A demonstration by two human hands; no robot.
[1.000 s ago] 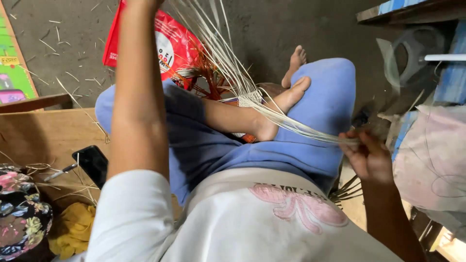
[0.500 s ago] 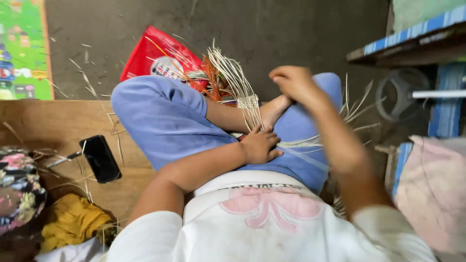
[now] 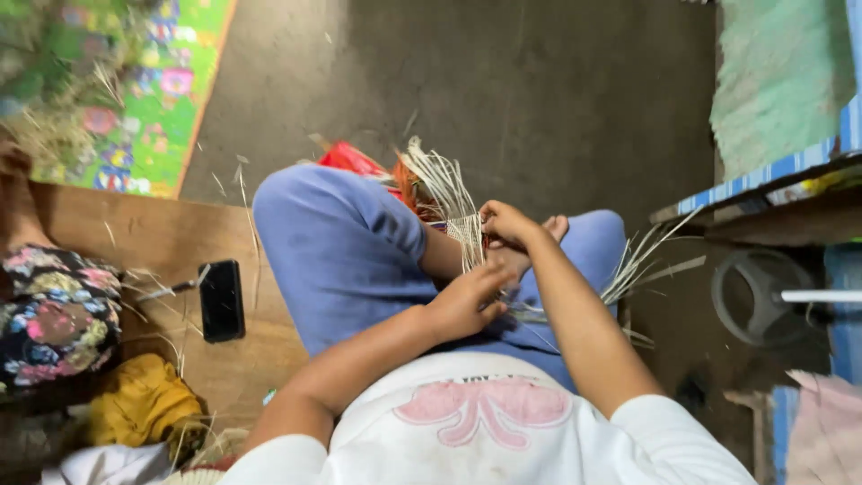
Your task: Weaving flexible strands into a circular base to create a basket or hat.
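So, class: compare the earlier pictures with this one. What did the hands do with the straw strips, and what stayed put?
The left hand came down from overhead to the woven strips on the lap. The right hand let go of the outstretched strands and moved in to the weave. The black phone and red bag stayed put.

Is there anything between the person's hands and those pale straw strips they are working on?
Nothing visible. The right hand grips the pale strips at the woven part, and the left hand touches them just below, over the lap. The red bag lies behind the knee, out of the way.
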